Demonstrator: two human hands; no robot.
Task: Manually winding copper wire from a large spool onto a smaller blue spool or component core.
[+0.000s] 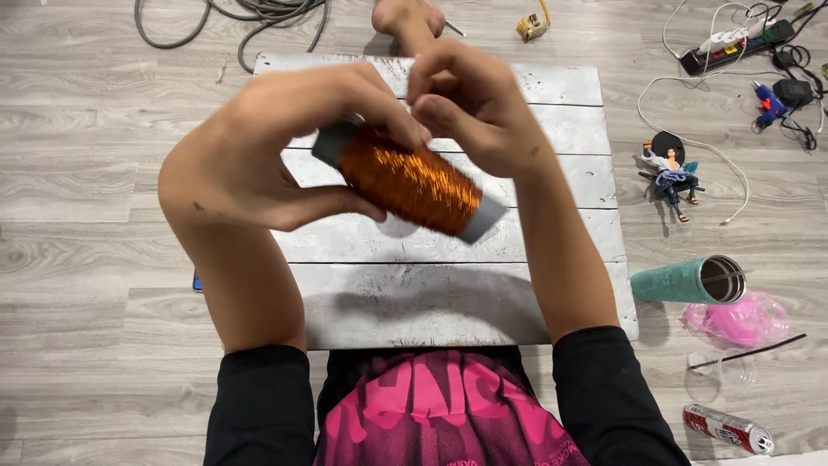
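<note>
A spool of shiny copper wire [412,181] with grey ends is held tilted above a white-painted wooden board [448,293]. My left hand [259,147] wraps around the spool's upper left end, thumb underneath. My right hand [474,103] pinches at the top of the winding with its fingertips; the wire end itself is too fine to see.
A foot [405,22] rests at the board's far edge. On the wooden floor to the right lie a small figurine [671,177], a teal tumbler [690,283] on its side, a pink plastic bag [737,321], a can [729,429], a power strip [733,43] and a glue gun [768,103]. Grey cable [250,17] coils at top.
</note>
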